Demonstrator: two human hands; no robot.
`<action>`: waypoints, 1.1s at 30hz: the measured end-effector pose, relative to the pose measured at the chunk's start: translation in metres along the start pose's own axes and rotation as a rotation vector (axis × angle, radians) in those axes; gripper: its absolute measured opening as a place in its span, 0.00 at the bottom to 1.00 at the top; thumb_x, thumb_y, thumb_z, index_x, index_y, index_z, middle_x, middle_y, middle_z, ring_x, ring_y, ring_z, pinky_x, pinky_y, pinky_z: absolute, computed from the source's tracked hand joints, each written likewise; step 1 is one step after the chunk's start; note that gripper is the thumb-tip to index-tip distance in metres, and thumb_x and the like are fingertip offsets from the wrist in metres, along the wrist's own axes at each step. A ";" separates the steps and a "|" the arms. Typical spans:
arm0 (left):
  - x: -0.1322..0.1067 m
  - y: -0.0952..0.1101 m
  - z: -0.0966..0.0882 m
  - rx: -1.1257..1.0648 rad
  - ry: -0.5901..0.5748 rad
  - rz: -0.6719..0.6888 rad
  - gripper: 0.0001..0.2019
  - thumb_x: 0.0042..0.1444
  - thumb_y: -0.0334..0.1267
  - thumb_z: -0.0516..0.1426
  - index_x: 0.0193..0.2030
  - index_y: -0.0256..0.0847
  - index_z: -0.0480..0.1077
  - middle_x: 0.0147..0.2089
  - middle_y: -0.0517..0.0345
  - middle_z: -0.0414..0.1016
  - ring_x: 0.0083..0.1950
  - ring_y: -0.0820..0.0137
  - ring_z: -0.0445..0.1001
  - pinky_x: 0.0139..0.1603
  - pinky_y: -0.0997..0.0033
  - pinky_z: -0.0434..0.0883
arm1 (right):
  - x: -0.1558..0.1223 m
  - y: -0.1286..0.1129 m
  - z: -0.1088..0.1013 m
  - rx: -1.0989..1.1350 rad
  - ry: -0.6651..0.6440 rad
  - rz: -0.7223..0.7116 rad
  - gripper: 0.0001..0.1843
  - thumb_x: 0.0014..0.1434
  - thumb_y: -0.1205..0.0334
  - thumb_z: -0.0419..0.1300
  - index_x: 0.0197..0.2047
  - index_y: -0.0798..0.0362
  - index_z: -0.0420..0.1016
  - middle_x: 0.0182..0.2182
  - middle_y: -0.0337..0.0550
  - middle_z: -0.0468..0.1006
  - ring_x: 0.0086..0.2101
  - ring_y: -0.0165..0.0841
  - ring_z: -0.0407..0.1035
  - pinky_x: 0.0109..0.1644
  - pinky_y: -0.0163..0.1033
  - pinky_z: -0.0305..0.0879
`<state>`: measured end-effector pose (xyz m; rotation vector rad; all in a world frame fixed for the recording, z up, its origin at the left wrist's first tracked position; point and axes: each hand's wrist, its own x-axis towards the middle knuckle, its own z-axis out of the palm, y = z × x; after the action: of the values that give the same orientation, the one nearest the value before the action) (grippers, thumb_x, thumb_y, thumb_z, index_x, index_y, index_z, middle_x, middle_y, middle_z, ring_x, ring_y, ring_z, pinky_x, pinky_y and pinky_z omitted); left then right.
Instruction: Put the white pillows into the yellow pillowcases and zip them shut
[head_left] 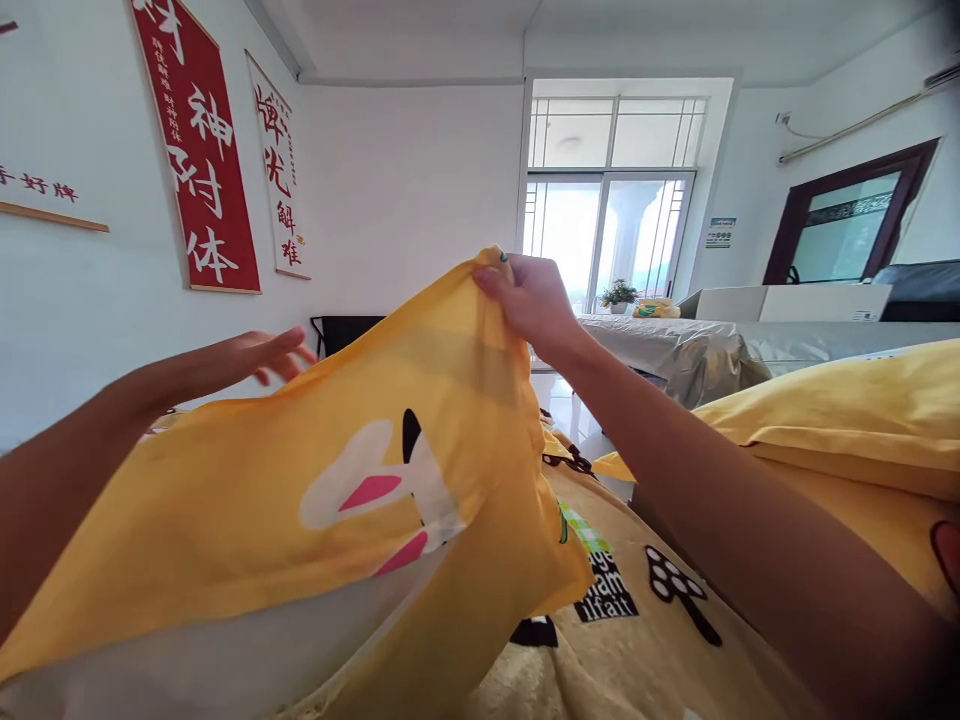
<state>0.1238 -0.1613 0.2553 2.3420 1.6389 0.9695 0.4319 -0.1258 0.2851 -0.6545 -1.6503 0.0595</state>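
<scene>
A yellow pillowcase [315, 470] with a white and pink rabbit print is lifted in front of me, and a white pillow [225, 660] shows at its lower open edge. My right hand [529, 300] pinches the top corner of the pillowcase and holds it up. My left hand [251, 362] reaches out behind the left side of the fabric with its fingers stretched flat, holding nothing that I can see. Below lies a yellow patterned bedsheet [637, 620].
A second yellow pillow [847, 420] lies at the right. A table under a silver cover [712, 350] stands beyond the bed, with a potted plant [619, 296] and a white box [787, 302]. Red and white banners [199, 150] hang on the left wall. Glass doors [607, 240] at the back.
</scene>
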 end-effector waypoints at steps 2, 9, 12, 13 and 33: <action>0.018 0.042 0.009 -0.157 -0.026 0.159 0.27 0.57 0.61 0.49 0.50 0.41 0.70 0.45 0.60 0.77 0.43 0.68 0.73 0.42 0.72 0.68 | 0.006 -0.007 0.013 0.084 -0.055 0.016 0.19 0.56 0.54 0.62 0.22 0.52 0.58 0.20 0.33 0.56 0.24 0.25 0.57 0.25 0.33 0.52; 0.074 0.123 0.042 -0.360 -0.016 0.332 0.16 0.56 0.48 0.56 0.36 0.34 0.72 0.31 0.58 0.72 0.32 0.69 0.75 0.33 0.71 0.67 | -0.015 -0.011 0.008 0.131 0.112 0.090 0.14 0.51 0.53 0.65 0.30 0.53 0.67 0.26 0.36 0.69 0.29 0.28 0.65 0.29 0.33 0.62; 0.076 0.118 0.048 -0.469 0.094 0.324 0.17 0.57 0.50 0.54 0.32 0.36 0.70 0.26 0.60 0.69 0.28 0.71 0.73 0.28 0.74 0.66 | -0.063 0.000 -0.004 0.233 0.005 0.340 0.20 0.46 0.52 0.68 0.38 0.53 0.71 0.34 0.40 0.76 0.35 0.31 0.71 0.34 0.36 0.68; 0.075 0.117 0.049 -0.490 0.100 0.319 0.16 0.56 0.50 0.55 0.30 0.37 0.69 0.25 0.60 0.68 0.27 0.72 0.72 0.27 0.75 0.65 | -0.081 0.005 -0.007 0.294 -0.123 0.453 0.21 0.44 0.52 0.69 0.39 0.54 0.72 0.36 0.41 0.78 0.35 0.33 0.72 0.36 0.37 0.70; 0.096 0.106 0.051 -0.510 0.207 0.239 0.17 0.50 0.52 0.60 0.32 0.37 0.74 0.26 0.57 0.71 0.31 0.67 0.76 0.31 0.69 0.72 | -0.154 0.064 -0.013 0.633 -0.467 0.771 0.25 0.41 0.53 0.72 0.41 0.55 0.75 0.37 0.46 0.81 0.36 0.38 0.75 0.38 0.40 0.72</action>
<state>0.2576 -0.1069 0.3032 2.1581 1.0058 1.5099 0.4745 -0.1447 0.1244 -0.7705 -1.5840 1.3166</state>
